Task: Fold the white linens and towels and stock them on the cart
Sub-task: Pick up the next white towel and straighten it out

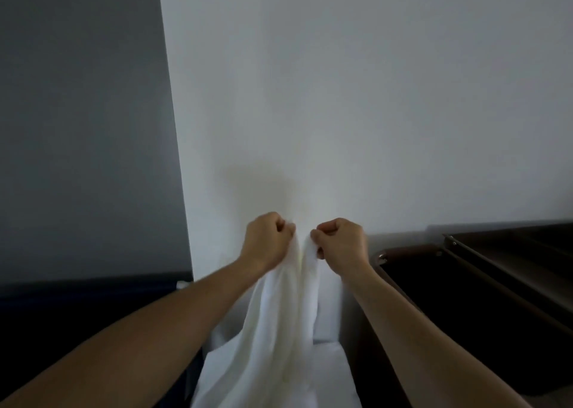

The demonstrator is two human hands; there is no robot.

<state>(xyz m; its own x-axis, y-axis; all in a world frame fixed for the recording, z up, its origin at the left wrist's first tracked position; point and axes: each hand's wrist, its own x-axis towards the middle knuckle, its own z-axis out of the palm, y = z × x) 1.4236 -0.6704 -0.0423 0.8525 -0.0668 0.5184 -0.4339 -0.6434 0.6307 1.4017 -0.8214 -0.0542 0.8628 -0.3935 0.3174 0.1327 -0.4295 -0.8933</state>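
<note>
Fists close together — left hand (pixel 269 237) and right hand (pixel 338 240) each pinch the white linen's (pixel 280 330) top edge; match corners squarely before folding — let it hang straight.

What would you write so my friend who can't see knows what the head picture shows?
The left hand and right hand, raised close together, each grip the top of a white cloth that hangs down below them, before a pale wall. A dark bin stands at the right.
</note>
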